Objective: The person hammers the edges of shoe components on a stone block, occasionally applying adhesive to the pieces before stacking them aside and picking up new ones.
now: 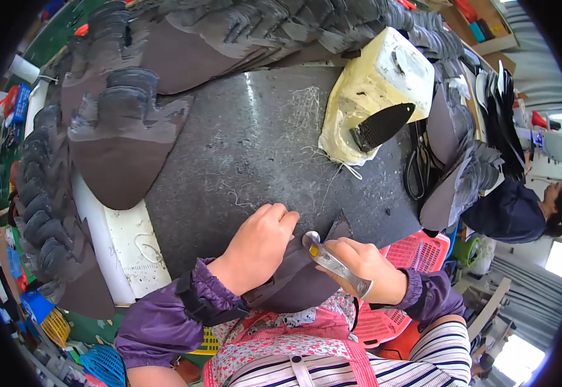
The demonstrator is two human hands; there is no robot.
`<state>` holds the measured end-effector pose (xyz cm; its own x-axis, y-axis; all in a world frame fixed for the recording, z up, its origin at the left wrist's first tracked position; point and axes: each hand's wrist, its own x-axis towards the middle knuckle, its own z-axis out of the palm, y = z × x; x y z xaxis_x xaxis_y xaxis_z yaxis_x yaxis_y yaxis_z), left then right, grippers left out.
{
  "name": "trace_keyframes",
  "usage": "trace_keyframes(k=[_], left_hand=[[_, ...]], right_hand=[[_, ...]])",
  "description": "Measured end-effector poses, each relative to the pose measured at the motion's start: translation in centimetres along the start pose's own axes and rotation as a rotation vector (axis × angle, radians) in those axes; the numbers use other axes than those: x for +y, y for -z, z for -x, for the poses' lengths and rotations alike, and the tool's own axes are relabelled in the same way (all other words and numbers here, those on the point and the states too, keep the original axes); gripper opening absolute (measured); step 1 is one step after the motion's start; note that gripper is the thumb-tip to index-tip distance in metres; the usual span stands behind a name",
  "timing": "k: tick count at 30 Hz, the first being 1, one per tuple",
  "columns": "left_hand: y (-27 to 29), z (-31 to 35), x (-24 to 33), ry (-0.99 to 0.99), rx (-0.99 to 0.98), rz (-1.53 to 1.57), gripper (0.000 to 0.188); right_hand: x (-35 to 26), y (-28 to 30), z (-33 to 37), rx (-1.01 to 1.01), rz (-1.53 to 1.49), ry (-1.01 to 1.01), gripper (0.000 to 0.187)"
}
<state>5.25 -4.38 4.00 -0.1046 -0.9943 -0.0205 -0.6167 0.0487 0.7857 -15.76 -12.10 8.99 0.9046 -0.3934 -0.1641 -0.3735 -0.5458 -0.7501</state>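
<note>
My right hand (365, 264) is closed around a hammer (339, 264). Its silver head, with a round face at one end and a curved, flattened end at the other, lies across my fingers; the handle is hidden. Below the hammer a dark brown, flat shoe-upper piece (300, 293) rests at the near edge of the black work board (255, 161) and hangs over toward my lap. My left hand (258, 248) has its fingers curled down on that piece's left side, their tips partly hidden. A pointed dark tip (340, 227) of material sticks up beyond my right hand.
Stacked, overlapping dark upper pieces (126, 142) line the board's left and far sides. A yellowed, glue-smeared container (374, 90) with a black perforated piece (384, 126) stands at far right, near black scissors (417, 168). Pink baskets (416, 251) sit below. Another person (513, 206) is at right.
</note>
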Motion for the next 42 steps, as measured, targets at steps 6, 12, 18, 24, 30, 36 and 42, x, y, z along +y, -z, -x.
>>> trace_keyframes(k=[6,12,18,24,30,36,42], left_hand=[[1.1,-0.7,-1.2,-0.141,-0.103,-0.074,0.023],[2.0,-1.4,-2.2,-0.415,-0.12,-0.262,0.021],[2.5,-2.0,-3.1,-0.559,-0.151,-0.355,0.023],[2.6,-1.9,-3.1,-0.595,-0.151,-0.374,0.025],[1.9,-0.7,-2.5,-0.28,-0.015,-0.164,0.026],[1.0,0.6,-2.0,-0.383,0.022,-0.244,0.027],[0.7,0.9,-1.2,-0.414,-0.01,-0.334,0.026]], right_hand=[[0.4,0.5,-0.4,0.047,-0.013,-0.011,0.037],[0.8,0.3,-0.4,0.064,-0.015,-0.033,0.036],[0.8,0.3,-0.6,0.062,-0.026,-0.062,0.034],[0.8,0.5,-0.8,-0.089,-0.074,-0.049,0.057],[0.7,0.6,-0.9,-0.114,-0.054,-0.067,0.058],[0.8,0.7,-1.0,-0.101,-0.045,-0.047,0.06],[1.2,0.5,-1.5,-0.059,-0.02,0.006,0.058]])
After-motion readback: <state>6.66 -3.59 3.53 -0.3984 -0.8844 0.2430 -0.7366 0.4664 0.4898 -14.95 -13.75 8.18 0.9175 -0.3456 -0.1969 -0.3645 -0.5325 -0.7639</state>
